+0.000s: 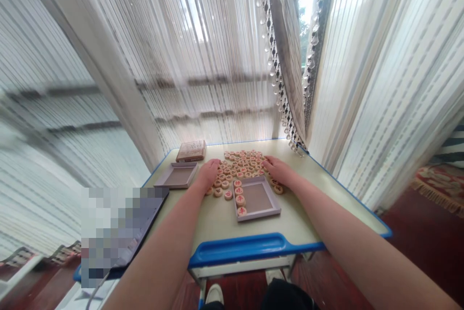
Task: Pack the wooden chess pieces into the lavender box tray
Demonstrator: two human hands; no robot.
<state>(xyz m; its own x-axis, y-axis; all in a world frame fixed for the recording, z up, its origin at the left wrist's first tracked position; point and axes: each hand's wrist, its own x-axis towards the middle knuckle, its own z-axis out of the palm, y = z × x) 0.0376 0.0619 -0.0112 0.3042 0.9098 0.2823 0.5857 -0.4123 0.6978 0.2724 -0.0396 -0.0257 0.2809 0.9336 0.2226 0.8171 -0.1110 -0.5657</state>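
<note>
Several round wooden chess pieces (242, 161) with red and dark characters lie spread on a cream table (217, 218). My left hand (209, 173) rests palm down on the left edge of the pile, fingers flat and together. My right hand (277, 169) lies palm down on the right edge of the pile, fingers stretched toward the pieces. Just in front of the pile sits a shallow grey box tray (258, 198) with three pieces lined along its left side.
A second grey tray (177, 175) lies at the left, with a folded chessboard (191, 151) behind it. A dark laptop (143, 225) sits at the near left. The table has a blue rim and front groove (239, 248). Striped curtains hang close behind.
</note>
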